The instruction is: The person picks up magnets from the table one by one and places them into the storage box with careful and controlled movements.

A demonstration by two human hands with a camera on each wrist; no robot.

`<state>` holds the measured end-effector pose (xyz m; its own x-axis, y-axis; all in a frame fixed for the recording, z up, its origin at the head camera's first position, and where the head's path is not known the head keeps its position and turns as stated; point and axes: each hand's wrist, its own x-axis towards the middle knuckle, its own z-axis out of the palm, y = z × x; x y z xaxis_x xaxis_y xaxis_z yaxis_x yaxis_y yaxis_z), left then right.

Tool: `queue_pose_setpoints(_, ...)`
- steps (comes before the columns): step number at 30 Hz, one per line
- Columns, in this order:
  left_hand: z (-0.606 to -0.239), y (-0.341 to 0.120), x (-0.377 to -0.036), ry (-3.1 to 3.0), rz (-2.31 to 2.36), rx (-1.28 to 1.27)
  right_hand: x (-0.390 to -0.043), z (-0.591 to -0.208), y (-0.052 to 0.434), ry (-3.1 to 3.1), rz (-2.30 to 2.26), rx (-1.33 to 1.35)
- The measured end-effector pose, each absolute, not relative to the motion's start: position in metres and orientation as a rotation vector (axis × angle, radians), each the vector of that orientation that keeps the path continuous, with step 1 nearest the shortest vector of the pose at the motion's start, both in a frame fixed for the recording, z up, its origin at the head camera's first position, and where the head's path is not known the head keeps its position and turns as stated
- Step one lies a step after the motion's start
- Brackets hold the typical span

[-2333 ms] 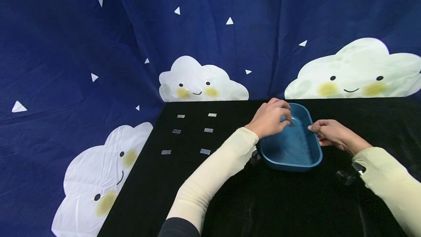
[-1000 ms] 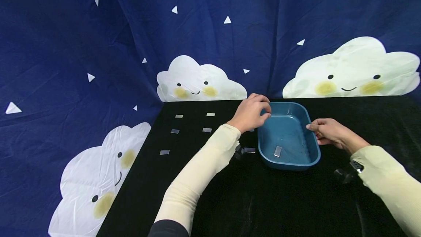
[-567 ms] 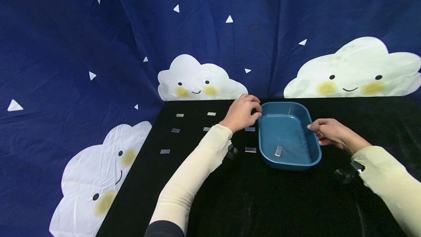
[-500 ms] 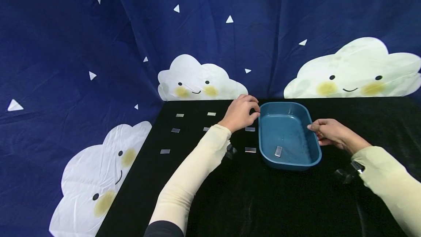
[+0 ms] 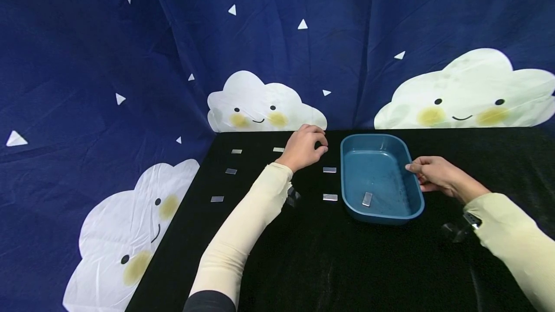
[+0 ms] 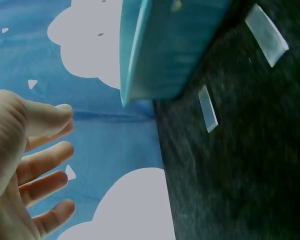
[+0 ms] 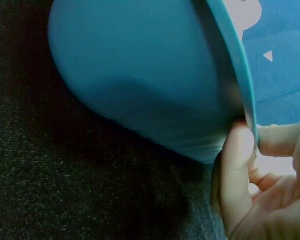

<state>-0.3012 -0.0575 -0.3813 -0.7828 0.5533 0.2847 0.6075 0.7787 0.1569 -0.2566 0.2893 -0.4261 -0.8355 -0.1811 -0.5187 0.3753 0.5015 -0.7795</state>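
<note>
In the head view my left hand (image 5: 303, 147) hovers left of a blue rectangular tub (image 5: 344, 177), over the back of the black table. In the left wrist view its fingers (image 6: 42, 162) are loosely bent and hold nothing. My right hand (image 5: 442, 175) pinches the tub's right rim between thumb and fingers, as the right wrist view also shows. One small silvery rectangular piece (image 5: 367, 199) lies inside the tub, near its front. Two similar pieces, one farther back (image 5: 329, 170) and one nearer (image 5: 330, 197), lie just left of the tub.
More silvery pieces lie on the table's left side, including a back piece (image 5: 236, 151), a middle piece (image 5: 231, 171) and a front piece (image 5: 217, 199). Another piece (image 5: 278, 149) sits beside my left wrist. A blue curtain (image 5: 269, 23) with clouds hangs behind the table.
My left hand held a small piece over the tub, let it go inside, and has drawn back leftward. The right hand stays on the rim.
</note>
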Motion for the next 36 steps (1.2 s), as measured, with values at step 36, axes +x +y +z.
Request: queue_pose_setpoints(36, -0.421, -0.14, -0.333, -3.002, -0.375, -0.475, -0.256, -0.428, 0.29, 2.202, -1.335, 0.153)
